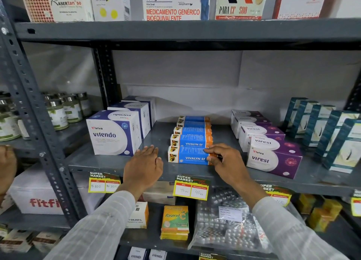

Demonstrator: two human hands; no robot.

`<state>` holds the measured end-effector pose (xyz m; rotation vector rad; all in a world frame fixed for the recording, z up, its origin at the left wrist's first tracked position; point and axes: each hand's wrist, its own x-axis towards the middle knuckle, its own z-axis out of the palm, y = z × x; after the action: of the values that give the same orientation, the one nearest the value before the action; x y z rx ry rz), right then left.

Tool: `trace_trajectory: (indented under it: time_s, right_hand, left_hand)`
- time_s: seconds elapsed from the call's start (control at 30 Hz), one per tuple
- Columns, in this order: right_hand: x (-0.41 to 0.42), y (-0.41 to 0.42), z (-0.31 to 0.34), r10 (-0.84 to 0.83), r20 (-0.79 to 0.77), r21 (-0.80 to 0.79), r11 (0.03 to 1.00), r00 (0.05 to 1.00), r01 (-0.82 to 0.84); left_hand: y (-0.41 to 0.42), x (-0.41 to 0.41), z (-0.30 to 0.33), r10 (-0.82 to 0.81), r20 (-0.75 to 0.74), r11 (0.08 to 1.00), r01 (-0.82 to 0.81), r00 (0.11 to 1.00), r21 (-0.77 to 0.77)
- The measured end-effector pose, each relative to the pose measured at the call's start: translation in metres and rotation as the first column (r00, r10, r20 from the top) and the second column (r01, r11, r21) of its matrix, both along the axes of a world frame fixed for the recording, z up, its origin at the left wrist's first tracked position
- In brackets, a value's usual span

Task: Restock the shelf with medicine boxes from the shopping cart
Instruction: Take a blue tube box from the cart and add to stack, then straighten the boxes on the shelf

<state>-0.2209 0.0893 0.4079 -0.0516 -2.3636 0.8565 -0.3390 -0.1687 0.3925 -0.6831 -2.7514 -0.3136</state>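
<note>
At the centre of the frame we see the front Vivalyn EF box (188,155), blue with an orange end, lying flat at the front edge of the grey metal shelf (109,162), first in a row of matching boxes (192,131) running back towards the wall. Our right hand (227,160) pinches the box's right end between thumb and fingertips. Our left hand (143,167) rests open and flat on the shelf just left of the box, holding nothing. Left of centre stand white and blue Vitendo boxes (114,134); right of centre, purple Virest boxes (273,158). A yellow price tag (191,188) hangs below the box.
</note>
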Motion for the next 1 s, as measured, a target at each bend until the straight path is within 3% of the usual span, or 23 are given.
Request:
trace_trajectory:
  time_s: [0.57,0.67,0.73,0.8,0.9,1.0]
  right_hand:
    - [0.019,-0.007,0.010,-0.033,0.058,0.134,0.991,0.998,0.025]
    - [0.041,-0.006,0.017,-0.188,-0.153,0.166,0.963,0.970,0.213]
    - [0.057,-0.003,0.020,-0.322,-0.345,0.127,0.914,0.881,0.384]
    - [0.072,0.006,0.017,-0.462,-0.439,0.095,0.829,0.770,0.551]
    - [0.084,0.023,0.009,-0.681,-0.327,0.052,0.680,0.655,0.732]
    - [0.082,0.027,0.003,-0.775,-0.135,-0.034,0.626,0.617,0.779]
  left_hand:
    - [0.000,0.005,0.005,-0.002,0.018,1.000,0.002,1.000,0.008]
    - [0.000,0.009,0.006,0.005,0.021,1.000,-0.005,1.000,0.012]
    - [0.000,0.009,0.007,0.004,0.029,1.000,-0.005,1.000,0.003]
    - [0.001,0.010,0.007,0.009,0.024,1.000,-0.009,1.000,0.000]
    - [0.002,0.008,0.007,0.004,0.026,1.000,-0.004,1.000,-0.003]
    - [0.002,0.004,0.004,-0.010,0.030,1.000,0.011,1.000,-0.018]
